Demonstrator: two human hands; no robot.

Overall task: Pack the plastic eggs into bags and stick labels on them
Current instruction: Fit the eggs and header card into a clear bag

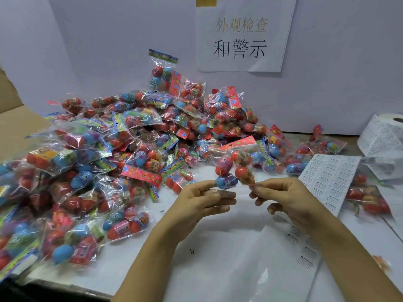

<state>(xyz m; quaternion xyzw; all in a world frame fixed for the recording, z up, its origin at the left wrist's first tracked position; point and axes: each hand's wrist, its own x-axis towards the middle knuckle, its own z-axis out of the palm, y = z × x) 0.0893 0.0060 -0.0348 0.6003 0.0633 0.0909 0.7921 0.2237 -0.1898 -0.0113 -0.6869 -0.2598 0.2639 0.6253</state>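
Note:
A clear bag of plastic eggs point(234, 168), orange, blue and purple with a pink header card on top, hangs upright above the white table point(139, 243). My left hand point(202, 201) pinches its lower left corner by the blue egg. My right hand point(283, 199) pinches its lower right corner under an orange egg. A label sheet point(327, 179) with rows of small printed stickers lies just right of my right hand. A big pile of filled egg bags point(122, 149) covers the table's left and back.
A roll of labels point(386, 131) stands at the far right, with a few more egg bags point(368, 201) beneath and beside it. Used backing sheets point(250, 264) lie under my forearms. A paper sign point(242, 35) hangs on the white back wall. Cardboard point(13, 123) sits at the left.

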